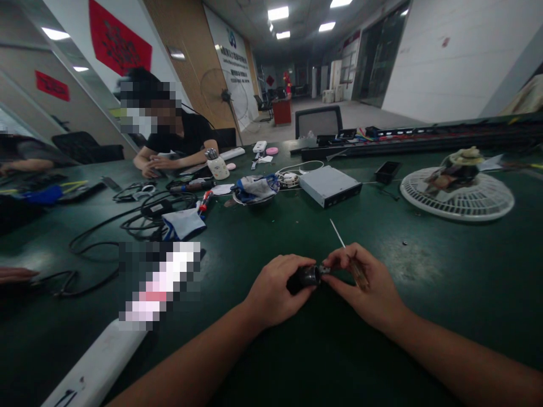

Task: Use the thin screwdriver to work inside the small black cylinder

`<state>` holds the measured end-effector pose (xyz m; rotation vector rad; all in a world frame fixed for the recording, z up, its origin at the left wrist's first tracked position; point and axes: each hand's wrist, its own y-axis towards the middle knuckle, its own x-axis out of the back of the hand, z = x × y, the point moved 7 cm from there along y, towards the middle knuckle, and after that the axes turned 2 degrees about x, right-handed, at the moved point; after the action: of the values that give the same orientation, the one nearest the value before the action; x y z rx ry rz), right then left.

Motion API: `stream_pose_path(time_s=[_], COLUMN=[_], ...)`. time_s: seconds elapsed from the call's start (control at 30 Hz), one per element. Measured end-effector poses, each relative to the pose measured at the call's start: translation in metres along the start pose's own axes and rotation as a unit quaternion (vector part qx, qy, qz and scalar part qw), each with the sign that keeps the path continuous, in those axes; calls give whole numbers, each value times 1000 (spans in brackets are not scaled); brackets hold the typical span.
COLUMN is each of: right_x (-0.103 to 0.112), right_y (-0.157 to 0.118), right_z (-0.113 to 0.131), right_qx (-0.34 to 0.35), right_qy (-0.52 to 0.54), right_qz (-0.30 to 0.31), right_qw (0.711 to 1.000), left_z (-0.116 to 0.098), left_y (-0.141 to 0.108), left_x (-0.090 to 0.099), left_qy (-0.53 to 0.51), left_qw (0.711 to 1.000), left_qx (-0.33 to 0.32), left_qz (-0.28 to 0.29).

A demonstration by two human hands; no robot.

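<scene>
My left hand (278,288) is wrapped round a black cylindrical part (311,276), its round end facing right. Thumb and fingertips of my right hand (369,288) pinch a small grey metal piece (324,270) right at that end; whether it sits inside the cylinder or only touches it, I cannot tell. A screwdriver (360,274) with an amber see-through handle is also tucked in my right hand, its thin shaft pointing up and to the left. Both hands are just above the dark green table (297,362).
Ahead lie a grey disc drive (330,185), a bowl with cloth (255,189) and a white fan grille (458,195) with a motor. Black cables (148,209), a red screwdriver (206,200) and a white bar (102,356) are to the left. Another person (178,130) sits across the table.
</scene>
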<state>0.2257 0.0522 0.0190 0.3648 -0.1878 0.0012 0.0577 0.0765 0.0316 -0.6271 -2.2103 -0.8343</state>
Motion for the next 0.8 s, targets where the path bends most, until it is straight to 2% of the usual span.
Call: stream_pose_path(time_s=[0.33, 0.47, 0.57, 0.8], right_x=[-6, -7, -6, -6], right_y=[-5, -5, -4, -3], right_z=[4, 6, 3, 2], right_qx=[11, 32, 21, -9], right_qy=[21, 19, 21, -25], right_qz=[54, 46, 36, 60], right_qw=[998, 998, 999, 998], left_z=[-5, -4, -4, -7], left_y=[-1, -1, -1, -1], left_x=[3, 3, 4, 3], left_qy=[-34, -45, -52, -50], left_qw=[998, 997, 996, 996], left_qx=[-48, -50, -55, -71], left_qz=[-28, -36, -41, -30])
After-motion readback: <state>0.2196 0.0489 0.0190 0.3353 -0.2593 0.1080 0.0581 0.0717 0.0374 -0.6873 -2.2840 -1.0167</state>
